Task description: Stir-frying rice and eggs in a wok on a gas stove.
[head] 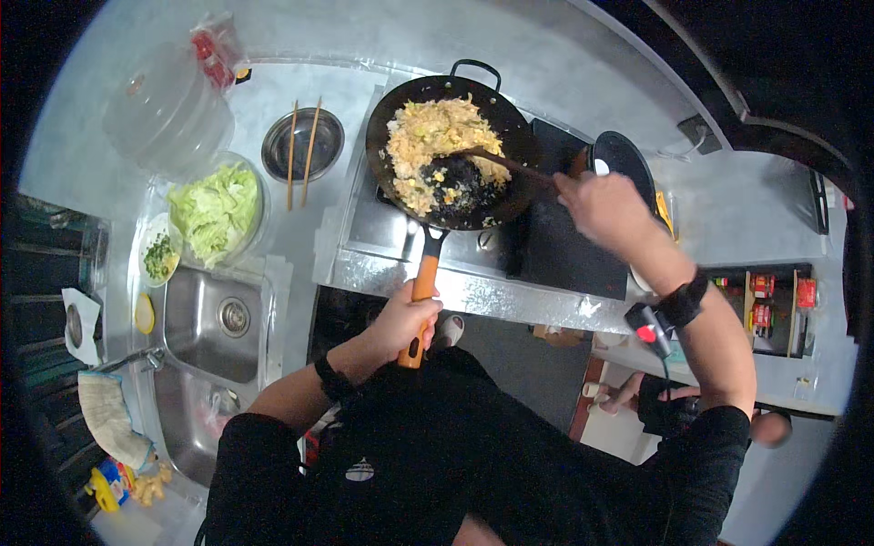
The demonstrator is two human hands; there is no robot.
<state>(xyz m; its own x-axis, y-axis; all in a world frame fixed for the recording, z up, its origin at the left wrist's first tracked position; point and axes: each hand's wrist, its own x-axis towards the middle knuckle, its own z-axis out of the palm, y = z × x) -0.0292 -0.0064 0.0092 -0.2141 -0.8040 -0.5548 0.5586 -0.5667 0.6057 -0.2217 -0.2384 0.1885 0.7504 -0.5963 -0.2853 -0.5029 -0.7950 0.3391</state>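
Note:
My left hand [404,321] is wrapped around the orange-brown handle [426,273] of a black wok [522,147]. The wok rests over the stove [375,235]. Fried rice [437,126] with bits of egg and green covers much of its bottom, mostly on the far and left sides. A patch of dark pan shows near the middle. In my right hand [604,208] is a dark wooden spatula [512,164]. Its head sits at the edge of the rice, partly hidden there.
Left of the stove stand a steel bowl [273,147] with chopsticks [312,153] across it, a bowl of lettuce [217,208] and a dish of chopped scallions [160,256]. A sink [205,327] lies nearer. A lid [625,167] stands at right. Another person [655,409] is at lower right.

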